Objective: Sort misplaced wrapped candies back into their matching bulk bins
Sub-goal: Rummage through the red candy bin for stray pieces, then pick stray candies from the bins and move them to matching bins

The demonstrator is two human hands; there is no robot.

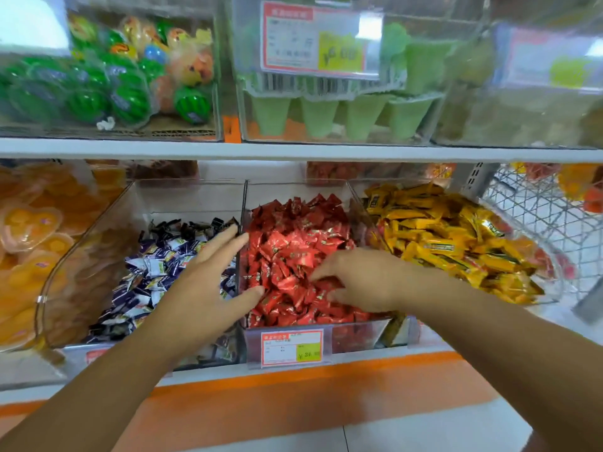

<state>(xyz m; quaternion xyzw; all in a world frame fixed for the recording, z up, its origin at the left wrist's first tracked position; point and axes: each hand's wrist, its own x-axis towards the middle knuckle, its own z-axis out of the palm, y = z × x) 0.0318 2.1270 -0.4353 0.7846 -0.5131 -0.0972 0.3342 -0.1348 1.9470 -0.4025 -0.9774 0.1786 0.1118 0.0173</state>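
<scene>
Red foil-wrapped candies (287, 252) are heaped in the middle bin (355, 336), directly beneath the fingertips of the right hand (359, 278). That hand is lowered into the heap with its fingers curled downward. Whether a piece is pinched between them cannot be told, since the tips are sunk among the wrappers.

The left hand (202, 275) is held released, fingers straight and spread, above the clear divider (243, 203). Its thumb reaches over the near edge of the red heap, while its palm and little finger are over the purple-and-white candies (143, 278) in the neighbouring bin. Yellow bar-shaped candies (437, 230) are piled just beyond the back of the right hand, on its outer side.

The right hand is judged the nearer to any stray piece in the red bin, as the heap lies straight below it. From the left hand the heap lies to the thumb side, across the divider. No common long axis can be given: the red wrappers are small, crinkled and glossy, and lie jumbled at every angle. No wrapper of another colour can be made out among them, and whatever sits under the right fingers is hidden. A sorted piece would probably be carried toward the left hand for the purple bin, or outward past the right wrist for the yellow one
</scene>
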